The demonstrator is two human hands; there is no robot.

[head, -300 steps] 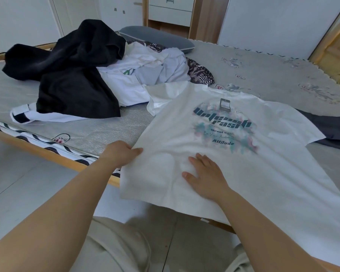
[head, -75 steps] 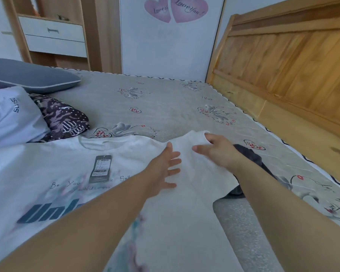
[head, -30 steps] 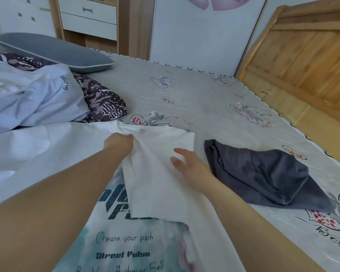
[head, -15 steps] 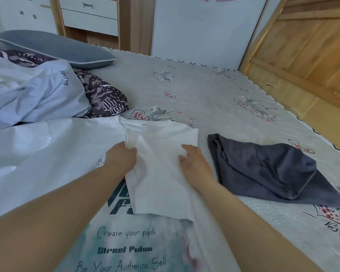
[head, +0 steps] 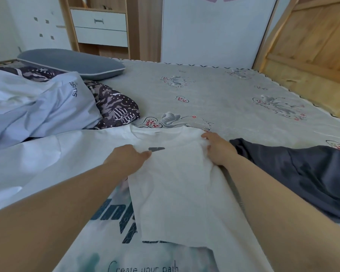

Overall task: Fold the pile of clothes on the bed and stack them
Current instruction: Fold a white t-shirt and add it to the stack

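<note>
A white T-shirt with a dark blue and teal print lies face up across the bed. Its right side is folded inward as a flap that covers part of the print. My left hand holds the flap's left edge near the collar, beside a small dark tag. At the flap's far right corner, where the cloth bunches, my right hand grips the shirt's shoulder fold. A crumpled dark grey garment lies just right of my right arm.
A pale blue-white garment and a dark patterned cloth are heaped at the left, with a grey pillow behind them. A wooden headboard bounds the bed on the right. A drawer unit stands beyond the bed.
Over the last second both hands slid further up the shirt with the folded flap. The flap now lies wider across the print and partly covers the tag.
</note>
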